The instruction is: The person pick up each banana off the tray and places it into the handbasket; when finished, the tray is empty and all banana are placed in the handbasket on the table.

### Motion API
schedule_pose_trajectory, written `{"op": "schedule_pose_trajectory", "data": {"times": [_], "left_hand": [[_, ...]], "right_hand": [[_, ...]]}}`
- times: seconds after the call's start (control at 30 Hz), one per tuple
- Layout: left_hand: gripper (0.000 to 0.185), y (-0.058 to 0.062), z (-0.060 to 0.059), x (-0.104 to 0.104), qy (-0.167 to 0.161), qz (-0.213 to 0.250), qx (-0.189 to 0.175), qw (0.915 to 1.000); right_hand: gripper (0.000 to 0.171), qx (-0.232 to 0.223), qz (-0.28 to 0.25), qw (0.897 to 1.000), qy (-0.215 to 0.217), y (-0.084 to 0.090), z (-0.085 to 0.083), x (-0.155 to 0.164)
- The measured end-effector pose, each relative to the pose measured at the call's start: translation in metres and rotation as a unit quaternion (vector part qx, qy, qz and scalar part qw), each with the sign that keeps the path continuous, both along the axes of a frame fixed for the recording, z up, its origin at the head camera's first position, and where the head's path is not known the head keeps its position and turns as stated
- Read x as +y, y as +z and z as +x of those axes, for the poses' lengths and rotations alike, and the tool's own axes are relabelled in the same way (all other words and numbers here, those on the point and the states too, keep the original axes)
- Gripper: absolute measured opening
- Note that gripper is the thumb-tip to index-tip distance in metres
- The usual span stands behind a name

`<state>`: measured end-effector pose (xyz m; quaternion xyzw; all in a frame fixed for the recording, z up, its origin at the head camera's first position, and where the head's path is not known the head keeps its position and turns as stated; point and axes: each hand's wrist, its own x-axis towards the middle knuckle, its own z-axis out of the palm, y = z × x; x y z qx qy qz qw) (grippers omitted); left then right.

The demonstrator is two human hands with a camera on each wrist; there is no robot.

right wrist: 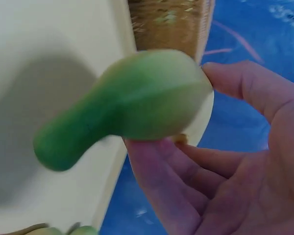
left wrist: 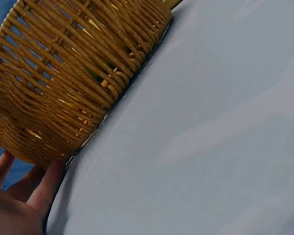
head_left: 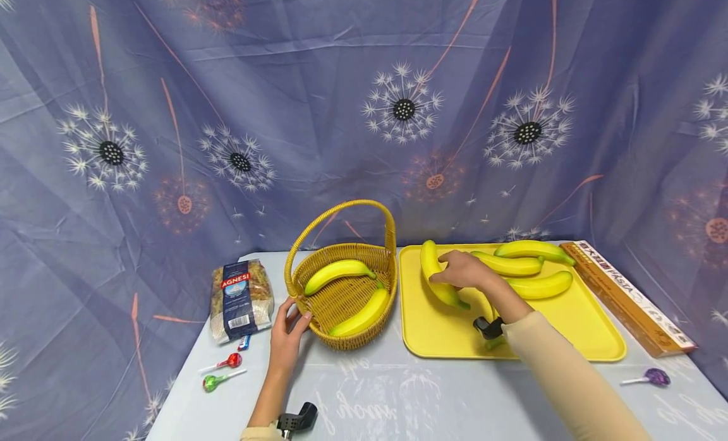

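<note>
Left edge of tabletop (head_left: 398, 397): a clear bag of pasta (head_left: 241, 298) with a dark label is laid flat, two wrapped lollipops (head_left: 222, 371), red and green, on white sticks nearer the front edge.

Left hand (head_left: 287, 337) is stretched forward from a bare forearm, fingers straight and relaxed, fingertips (left wrist: 51, 178) pressed against the outer wall of the wicker basket (head_left: 347, 299) at its front-left side; nothing is gripped. The basket is woven from tan-yellow cane, oval, with an arched handle, seated mid-tabletop; the tight weave is seen up close in the left wrist view. Two smooth curved bananas (head_left: 349, 292) are lain inside it.

Just beside the basket's right side, a flat yellow plastic tray (head_left: 443, 340) with rounded corners and a raised rim is placed. Right hand (head_left: 463, 270), from a cream sleeve, is arched over the tray's back-left corner, fingers curled around a banana (head_left: 435, 277): grasped. That banana is glossy yellow, its end green and blunt in the right wrist view (right wrist: 122, 107), where thumb and fingers are wrapped about it. Three more bananas (head_left: 526, 267) are left at the tray's back-right.

Right edge: a long brown cardboard box (head_left: 625, 296) lies at an angle, a purple lollipop (head_left: 651, 378) near the front-right corner.
</note>
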<state>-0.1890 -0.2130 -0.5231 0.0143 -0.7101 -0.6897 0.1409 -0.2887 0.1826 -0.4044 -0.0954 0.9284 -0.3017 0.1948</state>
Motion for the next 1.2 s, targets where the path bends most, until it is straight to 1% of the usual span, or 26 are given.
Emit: {"op": "schedule_pose_trajectory", "data": {"times": [0.1,0.17,0.3,0.4,0.6,0.7,0.77,0.83,0.93,1.03,1.07,1.1,1.2], "left_hand": [[0.05,0.0,0.0,0.001,0.001,0.003,0.002,1.0],[0.05,0.0,0.0,0.001,0.001,0.002,0.003,1.0],[0.05,-0.001,0.0,0.0,0.001,0.0,0.004,1.0],[0.05,-0.001,0.0,0.0,0.003,0.0,0.003,1.0],[0.051,0.001,0.001,0.0,-0.005,0.008,0.006,0.9999],[0.051,0.002,0.002,0.0,-0.007,0.011,0.006,0.9999],[0.051,0.002,0.002,0.0,-0.006,0.009,0.007,0.9999],[0.051,0.002,0.002,0.0,-0.005,0.008,0.006,0.9999],[0.05,0.001,0.001,0.0,-0.002,0.004,0.003,1.0],[0.048,0.0,0.001,0.0,-0.003,0.004,0.004,1.0],[0.048,0.0,0.0,-0.001,-0.004,0.003,0.004,1.0],[0.049,0.004,0.002,-0.001,-0.006,0.002,0.001,1.0],[0.05,0.003,0.002,-0.001,-0.01,0.002,-0.004,0.9999]], "right_hand": [[0.079,0.0,-0.012,1.0,0.016,0.008,0.006,-0.006],[0.078,-0.005,-0.031,0.999,0.027,0.013,0.01,-0.009],[0.075,-0.03,-0.077,0.995,0.053,0.022,0.019,-0.015],[0.074,-0.043,-0.097,0.992,0.074,0.028,0.026,-0.022],[0.08,-0.037,-0.113,0.985,0.124,0.038,0.037,-0.042],[0.08,-0.016,-0.109,0.983,0.145,0.042,0.04,-0.055],[0.076,0.003,-0.101,0.982,0.161,0.044,0.04,-0.065],[0.068,0.024,-0.087,0.98,0.175,0.043,0.039,-0.074],[0.058,0.031,-0.082,0.979,0.184,0.041,0.035,-0.088],[0.054,0.023,-0.09,0.979,0.18,0.039,0.029,-0.099],[0.053,0.019,-0.097,0.98,0.175,0.039,0.027,-0.102],[0.053,0.014,-0.099,0.981,0.168,0.039,0.024,-0.107],[0.054,0.017,-0.092,0.985,0.142,0.037,0.013,-0.12]]}}
